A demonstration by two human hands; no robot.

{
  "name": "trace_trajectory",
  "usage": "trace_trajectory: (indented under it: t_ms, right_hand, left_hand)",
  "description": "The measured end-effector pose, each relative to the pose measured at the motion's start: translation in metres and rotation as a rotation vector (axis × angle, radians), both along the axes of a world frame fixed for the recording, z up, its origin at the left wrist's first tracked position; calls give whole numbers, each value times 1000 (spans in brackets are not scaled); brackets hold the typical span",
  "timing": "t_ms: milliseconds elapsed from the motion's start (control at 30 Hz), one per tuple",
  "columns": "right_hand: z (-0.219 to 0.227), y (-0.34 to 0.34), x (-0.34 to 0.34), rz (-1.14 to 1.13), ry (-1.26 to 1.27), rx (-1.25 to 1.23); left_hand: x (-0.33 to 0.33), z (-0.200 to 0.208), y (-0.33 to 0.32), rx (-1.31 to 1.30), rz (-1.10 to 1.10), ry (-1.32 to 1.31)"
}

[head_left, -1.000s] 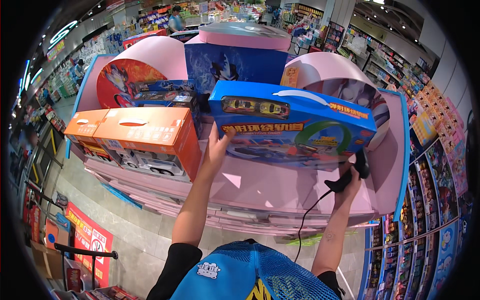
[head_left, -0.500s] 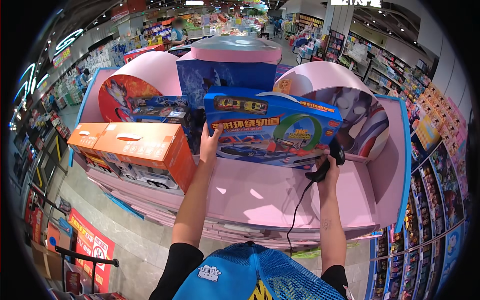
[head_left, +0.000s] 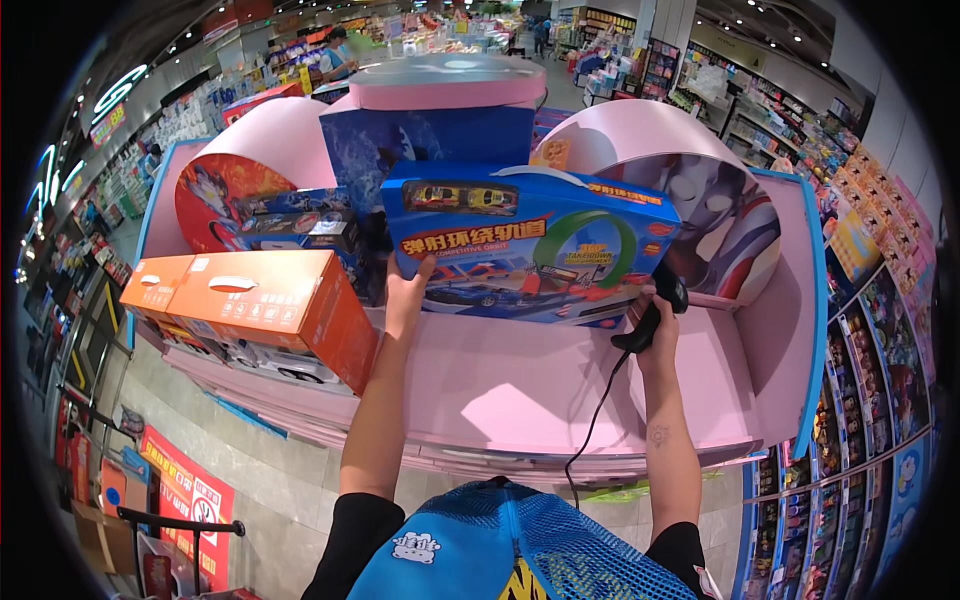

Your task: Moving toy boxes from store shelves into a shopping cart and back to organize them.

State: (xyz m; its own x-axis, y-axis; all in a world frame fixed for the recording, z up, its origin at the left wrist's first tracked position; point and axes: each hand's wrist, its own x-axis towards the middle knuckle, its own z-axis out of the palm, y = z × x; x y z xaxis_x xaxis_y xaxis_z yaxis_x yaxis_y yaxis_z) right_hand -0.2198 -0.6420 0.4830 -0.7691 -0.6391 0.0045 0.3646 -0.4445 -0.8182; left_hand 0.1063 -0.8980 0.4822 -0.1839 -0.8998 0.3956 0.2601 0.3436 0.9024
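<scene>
A large blue toy race-track box [head_left: 520, 245], with small toy cars behind a window and a green loop printed on it, leans upright above the pink display stand [head_left: 500, 375]. My left hand [head_left: 408, 290] grips its lower left edge, thumb on the front. At the lower right corner of the box, my right hand [head_left: 660, 340] is closed round a black handheld barcode scanner [head_left: 637, 336]. A black cable runs from the scanner down toward me. Some right fingers are hidden behind the scanner and the box corner.
Orange carton boxes [head_left: 262, 285] with white handles stand at the left of the stand, before darker toy boxes [head_left: 300, 225]. Pink curved arches rise behind, around a blue pillar [head_left: 430, 135]. Stocked shelves [head_left: 840, 430] line the right. A black rail [head_left: 180, 522] stands lower left.
The view has shifted slightly, and the toy box sits a little further left in it, its left side most of all. Both hands keep their holds.
</scene>
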Motion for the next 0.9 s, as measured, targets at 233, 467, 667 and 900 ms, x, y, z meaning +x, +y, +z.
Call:
trace_trajectory:
  t_ms: [233,467,667,900]
  right_hand:
    - [-18,5,-5,40,21,42]
    - [-3,3,14,-35,3,2]
    - [-7,4,17,-113,11,46]
    - [-10,3,19,-94,30,2]
  left_hand:
    - [-4,-17,1,-12,17,-61]
    - [0,-18,-7,29,0,-80]
    - [0,-24,-6,12,63,-154]
    - [0,-28,-11,-10,89,-160]
